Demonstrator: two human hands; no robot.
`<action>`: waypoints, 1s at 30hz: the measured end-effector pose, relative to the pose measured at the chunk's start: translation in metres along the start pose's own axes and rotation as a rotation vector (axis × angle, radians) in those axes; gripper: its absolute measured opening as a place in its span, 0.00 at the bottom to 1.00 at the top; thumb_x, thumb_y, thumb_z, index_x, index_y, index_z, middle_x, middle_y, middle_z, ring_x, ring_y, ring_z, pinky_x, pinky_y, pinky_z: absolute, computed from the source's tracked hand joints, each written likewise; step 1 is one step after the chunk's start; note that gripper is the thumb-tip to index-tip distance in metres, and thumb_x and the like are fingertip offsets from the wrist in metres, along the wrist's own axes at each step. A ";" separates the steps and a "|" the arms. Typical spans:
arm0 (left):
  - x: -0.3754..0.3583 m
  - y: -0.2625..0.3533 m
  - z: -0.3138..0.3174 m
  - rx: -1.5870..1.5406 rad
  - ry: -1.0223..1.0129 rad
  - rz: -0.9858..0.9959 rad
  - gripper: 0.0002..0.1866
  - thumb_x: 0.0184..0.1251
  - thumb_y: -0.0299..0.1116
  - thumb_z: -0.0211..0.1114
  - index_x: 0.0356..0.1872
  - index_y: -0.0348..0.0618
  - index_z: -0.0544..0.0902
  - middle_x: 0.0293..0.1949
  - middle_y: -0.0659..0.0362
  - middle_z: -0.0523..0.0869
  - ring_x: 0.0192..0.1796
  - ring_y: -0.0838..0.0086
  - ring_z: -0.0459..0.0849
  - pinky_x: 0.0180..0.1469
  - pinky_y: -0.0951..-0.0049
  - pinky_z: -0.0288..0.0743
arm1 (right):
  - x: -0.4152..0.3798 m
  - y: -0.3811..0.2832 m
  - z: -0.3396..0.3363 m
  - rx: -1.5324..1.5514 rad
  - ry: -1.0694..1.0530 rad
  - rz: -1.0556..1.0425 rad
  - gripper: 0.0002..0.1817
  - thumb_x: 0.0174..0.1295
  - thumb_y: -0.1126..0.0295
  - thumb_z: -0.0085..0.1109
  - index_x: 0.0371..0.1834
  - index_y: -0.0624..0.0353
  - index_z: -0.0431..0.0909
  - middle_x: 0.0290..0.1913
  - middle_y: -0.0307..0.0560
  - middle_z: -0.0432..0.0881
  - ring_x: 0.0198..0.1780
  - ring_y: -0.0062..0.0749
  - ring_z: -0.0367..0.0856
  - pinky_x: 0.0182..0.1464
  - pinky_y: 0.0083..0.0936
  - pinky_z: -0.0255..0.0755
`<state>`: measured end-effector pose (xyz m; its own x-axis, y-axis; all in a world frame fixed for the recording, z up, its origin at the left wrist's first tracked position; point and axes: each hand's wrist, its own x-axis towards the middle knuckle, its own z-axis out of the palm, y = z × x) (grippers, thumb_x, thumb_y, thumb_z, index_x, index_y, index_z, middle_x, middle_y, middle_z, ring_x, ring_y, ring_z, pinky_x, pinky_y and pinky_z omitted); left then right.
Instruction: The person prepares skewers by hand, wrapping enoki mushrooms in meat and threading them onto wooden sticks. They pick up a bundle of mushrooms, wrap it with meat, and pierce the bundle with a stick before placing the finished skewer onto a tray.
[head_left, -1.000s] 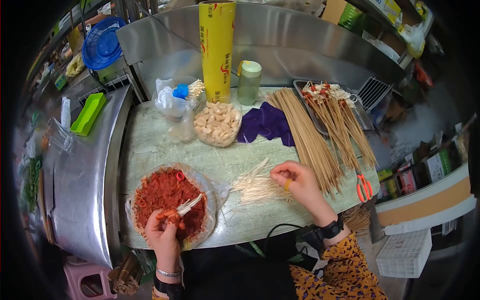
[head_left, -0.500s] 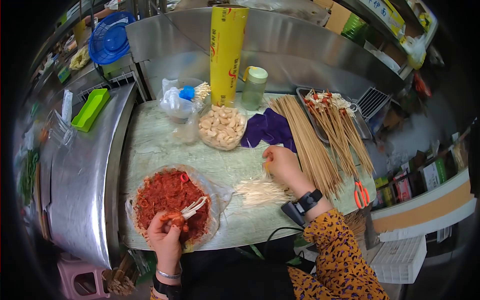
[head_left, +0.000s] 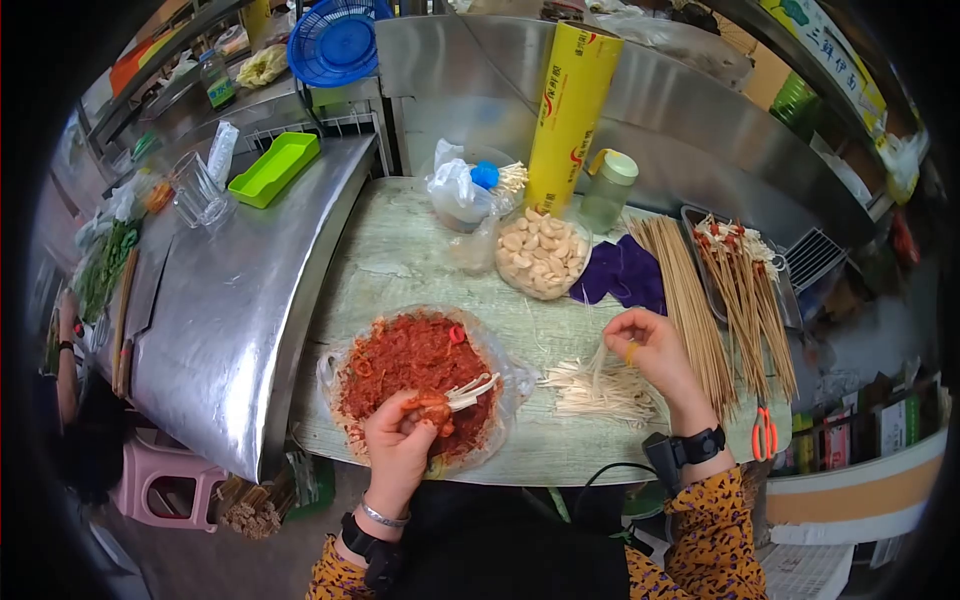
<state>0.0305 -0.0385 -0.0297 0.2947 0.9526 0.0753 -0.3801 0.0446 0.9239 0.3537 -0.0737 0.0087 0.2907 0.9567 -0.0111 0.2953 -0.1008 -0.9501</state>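
My left hand (head_left: 398, 445) is closed on a slice of red marinated meat (head_left: 432, 408), from which white enoki mushroom stems (head_left: 472, 392) stick out to the right. It hangs over a heap of red marinated meat (head_left: 405, 350) in a clear plastic bag (head_left: 515, 390). Thumb and fingertips of my right hand (head_left: 655, 352) are pinched on thin pale enoki strands (head_left: 599, 357), just above a loose pile of enoki mushrooms (head_left: 600, 392) on the table. A yellow band shows at one right finger.
Behind lie a container of peeled garlic (head_left: 543, 255), a purple cloth (head_left: 622, 272) and a tall yellow roll box (head_left: 575, 110). Bamboo skewers (head_left: 690, 310), a tray of loaded skewers (head_left: 745, 265) and orange-handled scissors (head_left: 764, 435) are right. Another person's arm (head_left: 67, 350) shows far left.
The view has swung left, so the table sits further right. My right hand has come down closer to the enoki pile, with strands now at its fingertips. My left hand keeps its hold.
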 end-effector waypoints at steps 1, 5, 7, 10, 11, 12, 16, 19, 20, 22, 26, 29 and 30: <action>0.000 0.000 0.000 0.002 -0.001 0.003 0.10 0.60 0.15 0.57 0.43 0.33 0.76 0.38 0.57 0.81 0.39 0.76 0.82 0.39 0.75 0.81 | -0.001 -0.004 0.001 0.002 0.001 -0.003 0.05 0.53 0.80 0.61 0.34 0.62 0.79 0.31 0.34 0.78 0.33 0.14 0.74 0.38 0.12 0.68; 0.000 0.000 0.000 0.006 -0.002 0.021 0.09 0.61 0.17 0.57 0.42 0.33 0.75 0.37 0.57 0.81 0.37 0.76 0.82 0.38 0.76 0.80 | -0.007 -0.020 -0.006 0.110 0.118 -0.076 0.07 0.54 0.80 0.60 0.36 0.61 0.78 0.30 0.34 0.78 0.33 0.14 0.74 0.37 0.11 0.68; 0.000 -0.001 0.000 0.000 0.003 0.025 0.08 0.61 0.18 0.58 0.42 0.33 0.75 0.36 0.57 0.81 0.36 0.77 0.82 0.37 0.77 0.79 | -0.006 -0.018 -0.016 0.138 0.126 -0.080 0.07 0.54 0.81 0.59 0.37 0.61 0.78 0.30 0.34 0.77 0.33 0.14 0.74 0.36 0.11 0.68; 0.002 0.004 0.003 -0.011 0.016 0.027 0.07 0.62 0.20 0.60 0.40 0.35 0.75 0.34 0.58 0.82 0.33 0.78 0.81 0.34 0.80 0.77 | -0.002 0.000 -0.028 0.118 0.111 0.028 0.08 0.54 0.81 0.59 0.37 0.61 0.78 0.32 0.34 0.77 0.33 0.13 0.74 0.36 0.11 0.68; 0.002 0.005 0.006 -0.034 0.051 0.044 0.07 0.62 0.21 0.61 0.40 0.35 0.75 0.33 0.58 0.82 0.31 0.78 0.80 0.33 0.80 0.76 | -0.002 0.006 -0.028 0.036 0.177 -0.010 0.08 0.54 0.81 0.59 0.37 0.61 0.77 0.31 0.34 0.77 0.33 0.14 0.74 0.35 0.11 0.68; 0.002 0.005 0.007 -0.056 0.088 0.062 0.07 0.62 0.22 0.62 0.39 0.35 0.75 0.32 0.59 0.82 0.30 0.78 0.80 0.32 0.81 0.75 | -0.002 0.009 -0.027 -0.047 0.238 -0.048 0.08 0.54 0.81 0.59 0.37 0.61 0.77 0.29 0.34 0.76 0.32 0.15 0.75 0.34 0.12 0.69; 0.003 0.000 0.005 -0.043 0.093 0.096 0.08 0.61 0.23 0.62 0.40 0.36 0.75 0.33 0.58 0.81 0.30 0.78 0.79 0.32 0.80 0.75 | -0.023 -0.014 -0.002 -0.461 0.233 -0.312 0.06 0.51 0.79 0.61 0.31 0.57 0.79 0.28 0.37 0.76 0.29 0.24 0.76 0.32 0.17 0.70; 0.003 0.000 0.004 -0.051 0.088 0.074 0.09 0.61 0.22 0.63 0.41 0.35 0.75 0.34 0.58 0.81 0.30 0.78 0.79 0.32 0.80 0.74 | -0.045 -0.013 0.021 -0.478 -0.052 -0.295 0.03 0.50 0.75 0.62 0.29 0.56 0.80 0.30 0.41 0.77 0.28 0.30 0.77 0.31 0.23 0.72; 0.003 0.000 0.004 -0.058 0.098 0.084 0.09 0.61 0.22 0.62 0.41 0.35 0.75 0.34 0.58 0.81 0.30 0.78 0.79 0.32 0.80 0.74 | -0.051 -0.010 0.029 -0.479 -0.053 -0.290 0.03 0.50 0.75 0.62 0.29 0.56 0.80 0.30 0.41 0.77 0.28 0.30 0.77 0.31 0.23 0.72; 0.004 -0.001 0.001 -0.052 0.083 0.081 0.09 0.61 0.22 0.62 0.41 0.35 0.75 0.34 0.58 0.81 0.30 0.78 0.79 0.33 0.80 0.75 | -0.061 -0.005 0.046 -0.567 -0.220 -0.326 0.05 0.50 0.70 0.63 0.29 0.56 0.80 0.30 0.43 0.77 0.28 0.37 0.78 0.31 0.30 0.72; 0.003 -0.003 0.001 -0.043 0.073 0.080 0.09 0.60 0.21 0.62 0.42 0.35 0.75 0.34 0.57 0.81 0.30 0.77 0.79 0.33 0.79 0.75 | -0.062 0.006 0.072 -0.654 -0.221 -0.360 0.06 0.49 0.71 0.65 0.29 0.58 0.79 0.30 0.46 0.77 0.29 0.39 0.78 0.30 0.29 0.72; 0.003 0.000 0.003 -0.059 0.076 0.088 0.10 0.60 0.21 0.62 0.42 0.35 0.75 0.35 0.57 0.81 0.31 0.77 0.79 0.33 0.79 0.75 | -0.060 0.015 0.086 -0.837 -0.208 -0.360 0.04 0.47 0.72 0.62 0.24 0.59 0.77 0.28 0.45 0.76 0.29 0.42 0.78 0.31 0.34 0.72; 0.003 0.001 0.003 -0.070 0.065 0.090 0.10 0.60 0.20 0.62 0.43 0.35 0.75 0.35 0.56 0.81 0.31 0.77 0.80 0.33 0.79 0.75 | -0.059 0.018 0.088 -0.873 -0.219 -0.363 0.04 0.46 0.73 0.61 0.23 0.60 0.76 0.28 0.47 0.76 0.29 0.44 0.78 0.32 0.34 0.72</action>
<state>0.0338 -0.0369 -0.0276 0.2005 0.9710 0.1302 -0.4632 -0.0231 0.8859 0.2619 -0.1076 -0.0354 -0.1010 0.9903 0.0952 0.9308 0.1279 -0.3425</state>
